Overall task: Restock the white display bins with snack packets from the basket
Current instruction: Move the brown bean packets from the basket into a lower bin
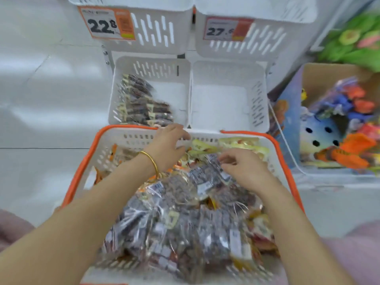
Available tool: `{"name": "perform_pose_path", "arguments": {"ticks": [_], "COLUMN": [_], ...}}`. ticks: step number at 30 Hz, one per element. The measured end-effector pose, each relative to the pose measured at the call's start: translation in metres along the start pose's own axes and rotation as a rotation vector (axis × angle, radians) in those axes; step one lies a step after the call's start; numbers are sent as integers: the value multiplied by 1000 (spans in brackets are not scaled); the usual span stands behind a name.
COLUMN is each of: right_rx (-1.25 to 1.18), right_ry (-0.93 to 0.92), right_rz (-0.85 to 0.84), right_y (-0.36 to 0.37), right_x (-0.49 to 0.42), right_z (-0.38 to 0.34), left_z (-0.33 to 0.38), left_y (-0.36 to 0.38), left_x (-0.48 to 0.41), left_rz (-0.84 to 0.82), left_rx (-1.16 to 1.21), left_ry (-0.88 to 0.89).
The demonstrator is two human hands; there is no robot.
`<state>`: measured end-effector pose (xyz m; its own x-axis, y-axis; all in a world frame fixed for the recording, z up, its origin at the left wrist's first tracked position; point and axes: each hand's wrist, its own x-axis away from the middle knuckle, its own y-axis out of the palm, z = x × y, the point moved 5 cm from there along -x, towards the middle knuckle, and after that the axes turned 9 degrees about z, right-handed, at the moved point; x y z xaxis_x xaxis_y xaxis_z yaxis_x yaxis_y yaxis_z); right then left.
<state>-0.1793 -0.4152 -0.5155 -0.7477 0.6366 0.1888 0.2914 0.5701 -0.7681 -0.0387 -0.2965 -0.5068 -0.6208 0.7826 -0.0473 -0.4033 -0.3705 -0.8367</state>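
A white basket with an orange rim (82, 161) sits right in front of me, heaped with dark snack packets (176, 219) and some yellow ones (242, 144) at its far side. My left hand (167, 144) hovers over the basket's far rim, fingers loosely curled, holding nothing that I can see. My right hand (243, 169) pinches the edge of a dark packet (213, 171) on top of the heap. Beyond the basket stand two lower white bins: the left bin (181, 93) holds several dark packets (139, 103), the right bin (224, 99) holds nothing.
Two upper white bins (156, 31) carry orange price tags, 22.8 (106, 23) and about 27 (228, 29). To the right stands another white bin (296, 159) and a cardboard box with colourful toys (349, 124). Pale tiled floor (41, 89) lies to the left.
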Motion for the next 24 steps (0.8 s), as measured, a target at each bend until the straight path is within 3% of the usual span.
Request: {"name": "perform_pose_path", "arguments": {"ticks": [4,13,16,24], "right_rx": [158,361,346,-23], "right_ry": [71,181,197,130], "right_rz": [195,6,-43,141], "right_y": [-7,31,32,10], "right_x": [6,1,-3,-6], "right_z": [21,42,47,46], "left_z": [14,5,6,5], "left_y": [18,65,87,103], "left_x": [27,34,35,29], "left_rz": [-123,-350,-417,-457], "left_rx": [-168,-257,-337,-339], "left_ry": [61,25,132,236]}}
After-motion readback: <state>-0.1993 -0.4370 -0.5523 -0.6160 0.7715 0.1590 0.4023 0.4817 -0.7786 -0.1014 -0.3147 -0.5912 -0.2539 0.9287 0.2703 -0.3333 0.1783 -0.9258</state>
